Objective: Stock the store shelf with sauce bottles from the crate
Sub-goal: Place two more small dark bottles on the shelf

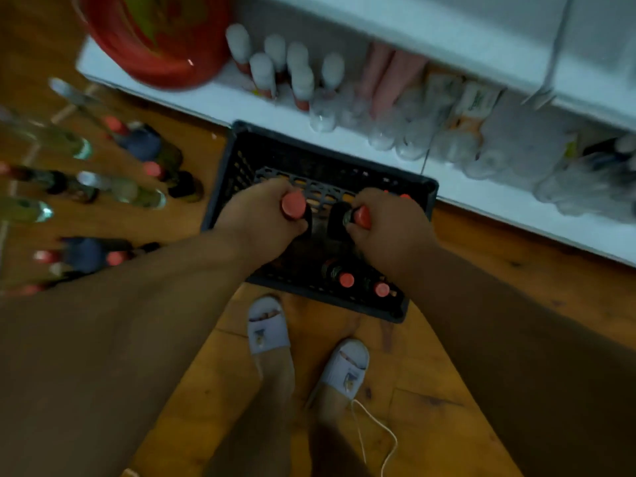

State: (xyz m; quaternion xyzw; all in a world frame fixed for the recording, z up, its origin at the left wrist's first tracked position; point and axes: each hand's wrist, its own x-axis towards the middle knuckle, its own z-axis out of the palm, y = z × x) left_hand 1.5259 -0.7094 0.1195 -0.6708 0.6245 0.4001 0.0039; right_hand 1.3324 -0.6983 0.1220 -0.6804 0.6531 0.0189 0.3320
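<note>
A black plastic crate (pixel 241 156) stands on the wooden floor against the white store shelf (pixel 213 101). My left hand (pixel 261 218) grips the neck of a dark sauce bottle with a red cap (pixel 293 204) over the crate. My right hand (pixel 389 225) grips a second red-capped sauce bottle (pixel 358 216) beside it. Two more red-capped bottles (pixel 346 279) stand at the crate's near edge. The bodies of the held bottles are mostly hidden by my hands.
White-capped bottles (pixel 265 72) and clear containers (pixel 385 132) fill the low shelf. A red basin (pixel 155 46) sits at its left end. Several bottles (pixel 144 142) stand on the floor to the left. My feet in white slippers (pixel 268 325) and a white cord (pixel 378 428) lie near.
</note>
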